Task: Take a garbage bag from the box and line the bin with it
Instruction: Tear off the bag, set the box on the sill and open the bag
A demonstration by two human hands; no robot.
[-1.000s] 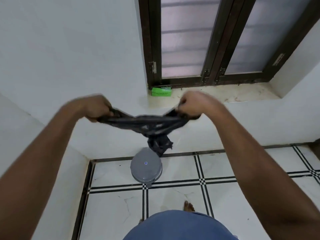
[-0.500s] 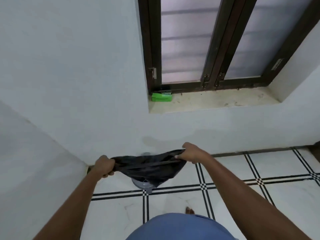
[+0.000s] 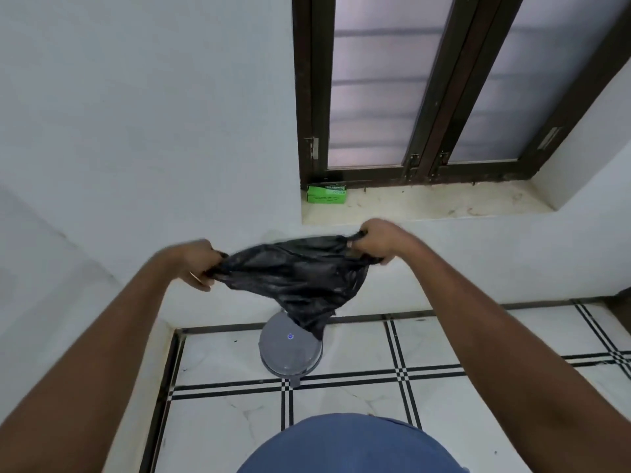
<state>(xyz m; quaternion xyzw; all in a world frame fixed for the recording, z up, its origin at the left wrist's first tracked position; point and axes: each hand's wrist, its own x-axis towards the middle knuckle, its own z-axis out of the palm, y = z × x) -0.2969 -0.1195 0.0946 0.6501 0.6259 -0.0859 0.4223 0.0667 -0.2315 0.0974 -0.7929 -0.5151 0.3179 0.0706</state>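
A black garbage bag (image 3: 297, 274) is stretched in the air between both hands, its mouth pulled wide and its lower end hanging down. My left hand (image 3: 198, 264) grips the bag's left edge and my right hand (image 3: 379, 238) grips its right edge. Below the bag, on the floor against the wall, stands a round grey bin (image 3: 290, 351) with its lid closed and a small blue light on top. The bag's tip hangs over the bin's far side. A green box (image 3: 326, 194) lies at the left end of the window sill.
A white wall runs behind the bin, and a second wall closes the corner on the left. The stone window sill (image 3: 444, 204) sits under a dark-framed window (image 3: 440, 97). The floor has white tiles with black lines (image 3: 403, 377). My blue clothing (image 3: 348, 445) fills the bottom.
Both hands dropped low with the bag, then rose again. The bag is now more puffed out and spread wider than one second ago.
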